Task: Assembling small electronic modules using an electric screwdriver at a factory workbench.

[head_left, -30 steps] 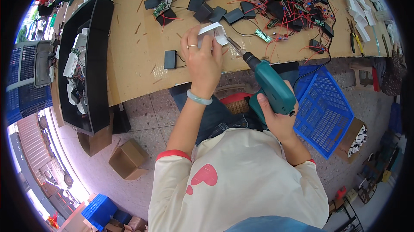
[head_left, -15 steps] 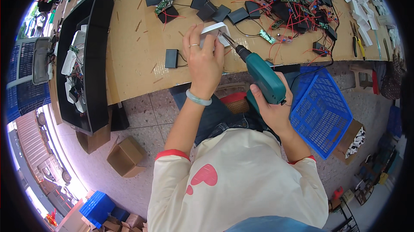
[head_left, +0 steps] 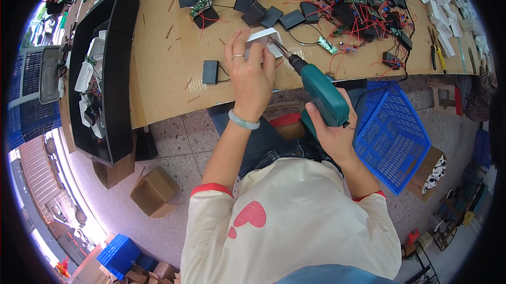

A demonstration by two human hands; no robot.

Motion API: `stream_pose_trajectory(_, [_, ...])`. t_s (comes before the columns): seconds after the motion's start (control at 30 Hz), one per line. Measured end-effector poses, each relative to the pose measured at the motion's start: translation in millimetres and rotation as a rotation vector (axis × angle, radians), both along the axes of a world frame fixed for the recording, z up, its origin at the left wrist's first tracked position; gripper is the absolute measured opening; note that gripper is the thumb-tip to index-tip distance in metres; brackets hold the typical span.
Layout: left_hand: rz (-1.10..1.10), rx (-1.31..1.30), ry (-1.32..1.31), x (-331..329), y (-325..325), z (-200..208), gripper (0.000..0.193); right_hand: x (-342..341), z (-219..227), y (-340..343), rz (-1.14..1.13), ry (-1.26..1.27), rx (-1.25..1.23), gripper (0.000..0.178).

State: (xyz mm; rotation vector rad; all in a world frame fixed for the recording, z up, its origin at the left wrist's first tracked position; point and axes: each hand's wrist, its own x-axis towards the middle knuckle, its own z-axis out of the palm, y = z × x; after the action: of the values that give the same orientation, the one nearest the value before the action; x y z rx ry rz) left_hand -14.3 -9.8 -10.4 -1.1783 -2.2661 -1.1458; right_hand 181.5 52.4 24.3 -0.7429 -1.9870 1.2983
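Note:
My left hand (head_left: 250, 70) is closed on a white plastic housing (head_left: 272, 35) lying on the cardboard-covered table. Its fingers bend over the near left side and hide much of the housing. In my right hand (head_left: 334, 126) is a green electric screwdriver (head_left: 323, 94), its grip wrapped by the fingers. The long bit slants up and left, and its tip reaches inside the housing; whether it touches a screw is too small to tell. Beside my left wrist lies a flat black box (head_left: 210, 72), with a thin black cable running toward the hand.
Black boxes, green circuit boards and red wires make a heap (head_left: 363, 10) at the back right. White housings (head_left: 440, 7) pile at the far right, near yellow-handled pliers (head_left: 438, 58). A long black bin (head_left: 118, 73) stands left. A blue crate (head_left: 395, 136) sits below the table's right edge.
Almost nothing differs. Both hands, the housing and the screwdriver keep nearly the same places, with only a very slight shift.

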Motion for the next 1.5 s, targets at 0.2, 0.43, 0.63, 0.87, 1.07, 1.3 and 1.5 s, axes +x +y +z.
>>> stream_pose_trajectory(0.2, [-0.001, 0.009, 0.000, -0.3, 0.3, -0.5, 0.011, 0.1, -0.8, 0.2, -0.003, -0.009, -0.002, 0.022])
stream_pose_trajectory(0.43, [-0.005, 0.012, -0.001, -0.6, 1.0, -1.2, 0.011, 0.4, -1.3, -0.3, 0.001, -0.006, -0.002, 0.023])
stream_pose_trajectory(0.63, [-0.003, 0.008, 0.002, -1.3, 0.2, -1.8, 0.010, -0.2, -3.0, -2.0, 0.003, 0.005, -0.016, 0.022])
stream_pose_trajectory(0.87, [-0.005, 0.017, 0.002, -1.6, 1.3, -1.8, 0.011, 0.7, -3.4, -1.2, 0.002, 0.002, 0.014, 0.023])
stream_pose_trajectory(1.07, [-0.004, 0.021, 0.005, -1.6, 1.1, -1.4, 0.012, 1.7, -3.9, -1.4, 0.007, 0.004, 0.028, 0.024])
stream_pose_trajectory(1.3, [-0.007, 0.015, -0.001, -0.8, 1.3, -3.7, 0.014, 3.7, -7.8, -2.1, -0.001, -0.016, 0.025, 0.024])
stream_pose_trajectory(1.5, [-0.005, 0.022, 0.011, -0.6, 0.1, 0.2, 0.013, 4.5, -6.4, -4.4, -0.004, 0.000, 0.019, 0.024])
